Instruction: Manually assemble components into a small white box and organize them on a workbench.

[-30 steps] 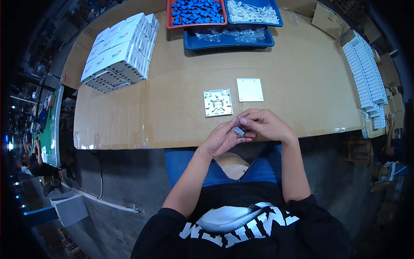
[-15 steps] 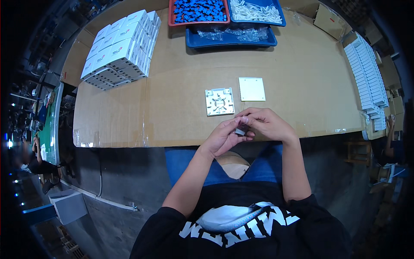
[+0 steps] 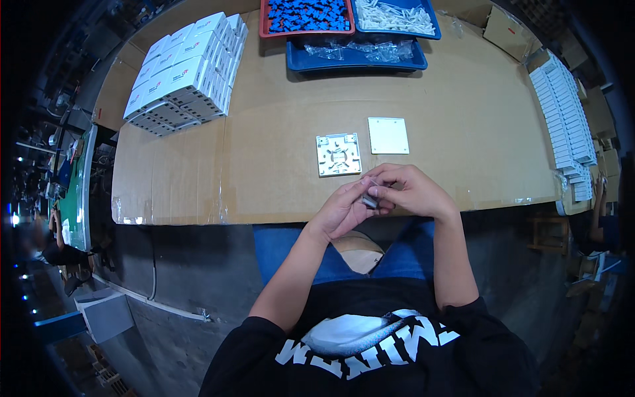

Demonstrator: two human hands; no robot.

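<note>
My left hand [image 3: 344, 210] and my right hand [image 3: 415, 192] meet at the table's near edge. Between them is a small grey piece [image 3: 370, 201], mostly covered by fingers; its exact kind is too small to tell. The left hand's fingers curl around it from below, while the right thumb and forefinger pinch at its upper side. Just beyond the hands lies an open white square box base [image 3: 338, 155] with a round moulded pattern inside. Beside it on the right rests a flat white square cover [image 3: 389, 135], apart from the base.
White boxes [image 3: 178, 76] are stacked at the far left of the cardboard-covered table [image 3: 264, 152]. At the back stand a red tray [image 3: 264, 30] of blue pieces, a blue tray [image 3: 436, 33] of white pieces, and a lower blue tray [image 3: 357, 67] with clear bags. White parts [image 3: 562, 119] line the right edge.
My fingers have shifted slightly around the small grey piece, the right thumb and forefinger moving a little. The base and cover lie as before; the whole view has shifted slightly.
</note>
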